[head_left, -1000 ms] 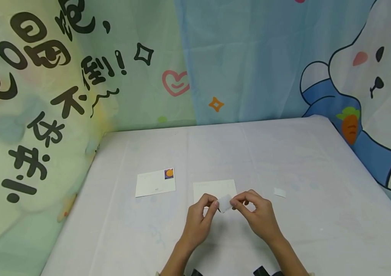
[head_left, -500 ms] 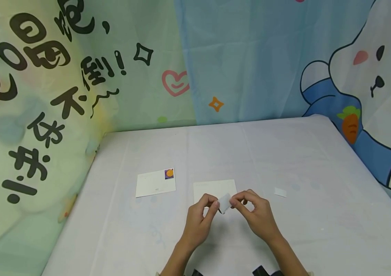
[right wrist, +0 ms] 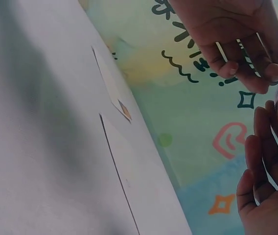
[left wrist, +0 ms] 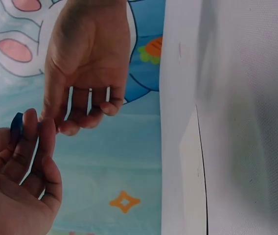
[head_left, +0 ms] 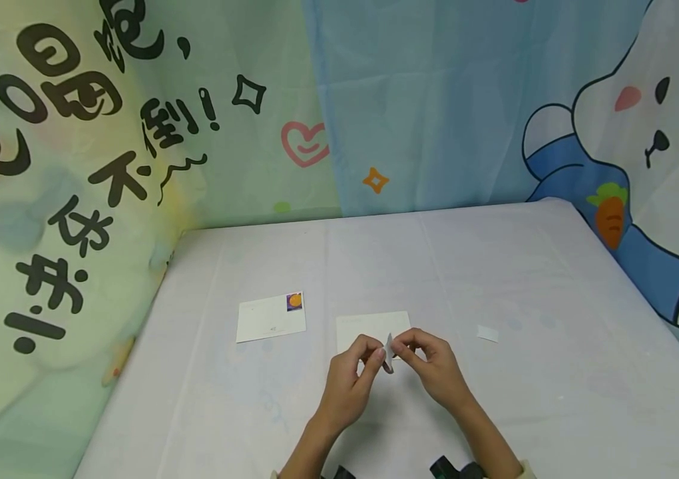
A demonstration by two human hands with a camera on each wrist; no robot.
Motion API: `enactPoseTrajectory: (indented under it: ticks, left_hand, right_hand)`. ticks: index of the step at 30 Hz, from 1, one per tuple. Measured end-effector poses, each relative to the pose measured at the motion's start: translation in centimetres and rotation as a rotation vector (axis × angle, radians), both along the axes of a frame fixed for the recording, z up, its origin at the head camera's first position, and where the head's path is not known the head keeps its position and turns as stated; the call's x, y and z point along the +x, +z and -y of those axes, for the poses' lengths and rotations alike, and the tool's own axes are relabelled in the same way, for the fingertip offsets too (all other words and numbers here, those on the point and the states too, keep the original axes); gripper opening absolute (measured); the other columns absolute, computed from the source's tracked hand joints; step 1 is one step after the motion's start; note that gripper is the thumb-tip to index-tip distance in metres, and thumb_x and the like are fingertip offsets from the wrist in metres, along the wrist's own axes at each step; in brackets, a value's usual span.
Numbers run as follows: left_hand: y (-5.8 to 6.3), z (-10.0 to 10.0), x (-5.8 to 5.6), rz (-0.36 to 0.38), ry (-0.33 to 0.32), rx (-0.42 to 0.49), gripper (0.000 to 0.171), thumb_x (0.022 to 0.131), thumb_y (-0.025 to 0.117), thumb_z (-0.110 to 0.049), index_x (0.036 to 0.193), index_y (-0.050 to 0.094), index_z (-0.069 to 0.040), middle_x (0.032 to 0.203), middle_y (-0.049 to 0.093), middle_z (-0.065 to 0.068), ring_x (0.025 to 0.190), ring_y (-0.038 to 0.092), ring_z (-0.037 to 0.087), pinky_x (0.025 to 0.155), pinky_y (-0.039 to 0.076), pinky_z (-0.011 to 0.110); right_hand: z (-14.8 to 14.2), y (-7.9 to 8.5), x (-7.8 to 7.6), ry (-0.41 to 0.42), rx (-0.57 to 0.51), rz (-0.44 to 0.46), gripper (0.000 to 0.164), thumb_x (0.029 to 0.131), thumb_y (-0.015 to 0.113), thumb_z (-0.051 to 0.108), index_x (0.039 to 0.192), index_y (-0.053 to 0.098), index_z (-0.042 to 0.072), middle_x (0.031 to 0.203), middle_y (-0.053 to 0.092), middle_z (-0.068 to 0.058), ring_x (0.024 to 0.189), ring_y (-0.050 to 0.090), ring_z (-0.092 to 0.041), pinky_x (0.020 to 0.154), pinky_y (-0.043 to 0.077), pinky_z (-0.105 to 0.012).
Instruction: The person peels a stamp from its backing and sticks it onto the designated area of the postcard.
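Pinches a small pale sheet from two sides above the desk, by the near right corner of a plain card in the head view. Grasped on one side by the left grip, with thumb and fingertips drawn together on the edge; grasped opposite by the right grip, equally narrow in spread. Turned almost edge-on to the head camera, apparently upright along its longer direction, crosswise between the two grips and not laid flat like the plain card: probably the relation to watch. Held raised on the near side of the plain card; impossible to call either grip nearer to it. Also includes a stamped card to the left of the plain card and, well apart to its right, a white scrap.
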State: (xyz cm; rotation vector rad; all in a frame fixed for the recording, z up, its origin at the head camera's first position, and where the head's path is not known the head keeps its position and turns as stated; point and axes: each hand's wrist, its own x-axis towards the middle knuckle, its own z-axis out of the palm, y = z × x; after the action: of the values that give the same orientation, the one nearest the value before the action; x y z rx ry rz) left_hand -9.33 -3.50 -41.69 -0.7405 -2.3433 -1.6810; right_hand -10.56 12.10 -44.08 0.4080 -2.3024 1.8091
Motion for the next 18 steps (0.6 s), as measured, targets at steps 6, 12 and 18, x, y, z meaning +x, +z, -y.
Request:
enactPoseTrajectory:
  ticks: [6, 12, 18]
  left_hand:
    - [-0.1, -0.1, -0.1, 0.015, -0.002, -0.005, 0.008, 0.094, 0.048, -0.002, 0.090, 0.055, 0.000, 0.070, 0.064, 0.006, 0.060, 0.049, 0.015, 0.054, 0.035, 0.018]
    - [0.0, -0.1, -0.1, 0.027, 0.006, -0.028, 0.009, 0.095, 0.047, -0.004, 0.091, 0.055, -0.001, 0.070, 0.064, 0.005, 0.062, 0.048, 0.004, 0.055, 0.035, 0.018]
    - [0.0, -0.1, -0.2, 0.020, -0.002, -0.036, 0.009, 0.095, 0.047, -0.003, 0.092, 0.055, -0.001, 0.070, 0.064, 0.005, 0.062, 0.048, 0.004, 0.054, 0.035, 0.018]
  right_hand:
    - [0.2, -2.2, -0.7, 0.059, -0.071, 0.037, 0.008, 0.088, 0.058, -0.001, 0.085, 0.063, 0.004, 0.077, 0.062, -0.008, 0.078, 0.055, -0.013, 0.077, 0.040, -0.035]
    - [0.2, -4.4, -1.3, 0.108, -0.144, 0.056, 0.007, 0.089, 0.057, 0.001, 0.087, 0.063, 0.004, 0.083, 0.062, 0.001, 0.084, 0.056, -0.015, 0.081, 0.041, -0.032]
    - [0.3, -4.7, -1.4, 0.138, -0.191, 0.081, 0.006, 0.090, 0.057, 0.004, 0.088, 0.062, 0.001, 0.084, 0.062, -0.001, 0.084, 0.058, -0.016, 0.081, 0.042, -0.030]
